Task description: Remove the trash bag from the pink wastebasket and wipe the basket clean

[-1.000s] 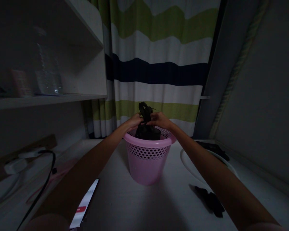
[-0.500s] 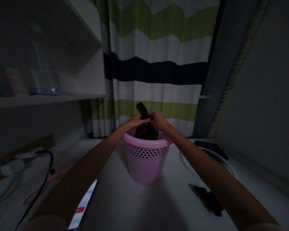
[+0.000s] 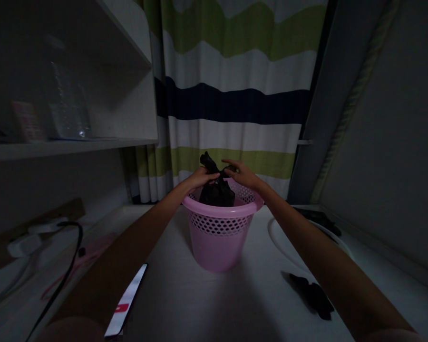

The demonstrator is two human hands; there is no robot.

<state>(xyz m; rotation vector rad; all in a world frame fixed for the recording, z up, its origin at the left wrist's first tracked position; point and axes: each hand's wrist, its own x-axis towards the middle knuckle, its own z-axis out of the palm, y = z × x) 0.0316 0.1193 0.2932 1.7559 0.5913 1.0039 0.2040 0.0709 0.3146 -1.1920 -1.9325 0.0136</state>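
Observation:
A black plastic bag (image 3: 217, 194) sits bunched inside a pink basket (image 3: 219, 242) with a perforated upper band. My left hand (image 3: 201, 177) grips the gathered neck of the bag, whose twisted end sticks up above the fingers. On the other side of the neck, my right hand (image 3: 243, 174) pinches a dark strand of the bag between thumb and fingers, its index finger stretched out over it. Both hands are just above the basket's rim. The bag's lower part is hidden by the basket wall.
A lit phone (image 3: 128, 299) lies at the front left, near a black cable (image 3: 74, 256) and plugs (image 3: 24, 244). At right are a white ring (image 3: 285, 251) and a crumpled black piece (image 3: 312, 294). A shelf (image 3: 71, 146) overhangs the left; a striped curtain (image 3: 231, 104) hangs behind.
My right hand has moved slightly right, away from my left hand, and its fingers have spread, drawing a strand of the bag out sideways. My left hand stays at the neck.

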